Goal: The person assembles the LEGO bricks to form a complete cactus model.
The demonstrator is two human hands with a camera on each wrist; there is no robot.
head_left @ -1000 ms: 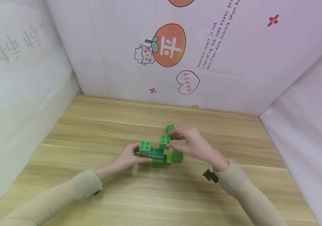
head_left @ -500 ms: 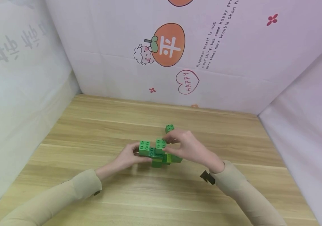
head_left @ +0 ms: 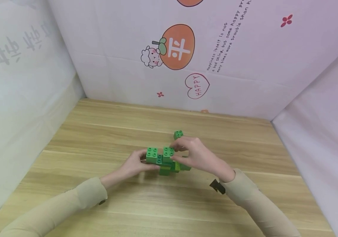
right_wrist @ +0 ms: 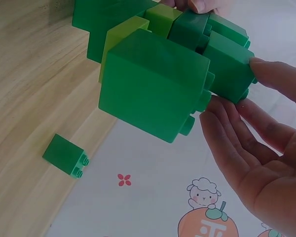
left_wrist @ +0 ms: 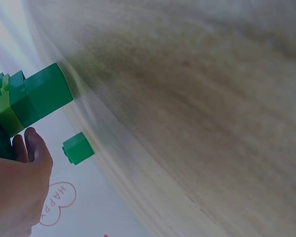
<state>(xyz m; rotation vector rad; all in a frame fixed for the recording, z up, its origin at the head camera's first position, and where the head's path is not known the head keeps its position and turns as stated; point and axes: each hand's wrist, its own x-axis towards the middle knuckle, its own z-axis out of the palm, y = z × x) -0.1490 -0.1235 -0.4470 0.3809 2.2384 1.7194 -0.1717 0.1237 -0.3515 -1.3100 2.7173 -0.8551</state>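
A built-up model of green toy building bricks [head_left: 164, 171] stands over the wooden table in the head view. My left hand [head_left: 134, 163] grips its left end, thumb and fingers on either side. On top of the model's dark green brick [head_left: 159, 159], a light green brick [head_left: 152, 154] sits at the left. My right hand [head_left: 197, 155] pinches another light green brick [head_left: 168, 154] at the right end of that dark green brick. The right wrist view shows thumb and fingers about this pinched brick [right_wrist: 229, 66], behind a bigger-looking green brick [right_wrist: 153, 84]. Fingers partly hide the model's right side.
One loose green brick [head_left: 178, 134] stands on the wooden table [head_left: 121, 128] just beyond the right hand. White printed cloth walls [head_left: 127, 72] enclose the table at the back and both sides.
My right hand has moved left and slightly down with its brick, which now sits on the dark green brick beside the other light green one. The left hand has kept its grip.
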